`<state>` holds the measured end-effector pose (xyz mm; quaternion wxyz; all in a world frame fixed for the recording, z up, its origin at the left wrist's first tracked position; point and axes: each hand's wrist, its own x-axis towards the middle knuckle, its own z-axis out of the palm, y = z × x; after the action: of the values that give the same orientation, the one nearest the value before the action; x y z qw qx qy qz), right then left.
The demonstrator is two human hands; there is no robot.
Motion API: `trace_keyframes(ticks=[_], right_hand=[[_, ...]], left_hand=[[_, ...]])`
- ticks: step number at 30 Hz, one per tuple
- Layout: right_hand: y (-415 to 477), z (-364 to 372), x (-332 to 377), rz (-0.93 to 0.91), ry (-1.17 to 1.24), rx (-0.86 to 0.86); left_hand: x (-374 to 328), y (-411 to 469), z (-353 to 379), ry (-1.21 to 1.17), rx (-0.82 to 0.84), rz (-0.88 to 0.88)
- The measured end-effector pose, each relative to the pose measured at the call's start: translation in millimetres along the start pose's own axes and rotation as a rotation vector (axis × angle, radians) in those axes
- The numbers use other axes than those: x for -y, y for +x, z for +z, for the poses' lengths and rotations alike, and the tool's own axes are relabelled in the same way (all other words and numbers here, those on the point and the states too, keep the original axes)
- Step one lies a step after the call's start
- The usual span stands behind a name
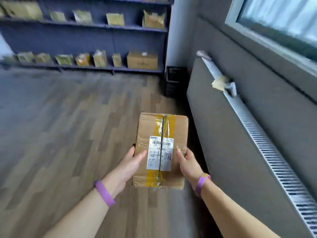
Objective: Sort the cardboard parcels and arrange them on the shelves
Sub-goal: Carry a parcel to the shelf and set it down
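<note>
L hand point(127, 166), R hand point(187, 164) both gripping

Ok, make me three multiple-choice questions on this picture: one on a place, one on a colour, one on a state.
1. The biggest cardboard box on the lower shelf stands at: A its left end; B its right end; C its middle.
2. The wristbands are: A purple; B green; C black.
3. The taped parcel is: A on the floor; B on a shelf; C held in both hands.
Answers: 1 B, it is the last item rightward; 2 A, both wrists show purple; 3 C, left hand and right hand grip its sides.
</note>
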<state>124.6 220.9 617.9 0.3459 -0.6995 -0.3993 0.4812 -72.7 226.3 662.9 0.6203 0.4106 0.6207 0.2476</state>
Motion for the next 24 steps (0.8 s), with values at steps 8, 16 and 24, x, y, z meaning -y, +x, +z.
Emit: trace_keyframes(ticks=[8,16,24], right_hand=[[-107,-52,350,-0.517,-0.019,-0.099],[-171,-49,462,-0.725,0.000,-0.121],[-130,-61,510,-0.760,-0.037,-0.180]], left_hand=[[-284,-169,-102,-0.036,-0.126,0.422],[-365,-242,-157,0.003,-0.152,0.651],[-421,-217,-163,-0.001,-0.125,0.678]])
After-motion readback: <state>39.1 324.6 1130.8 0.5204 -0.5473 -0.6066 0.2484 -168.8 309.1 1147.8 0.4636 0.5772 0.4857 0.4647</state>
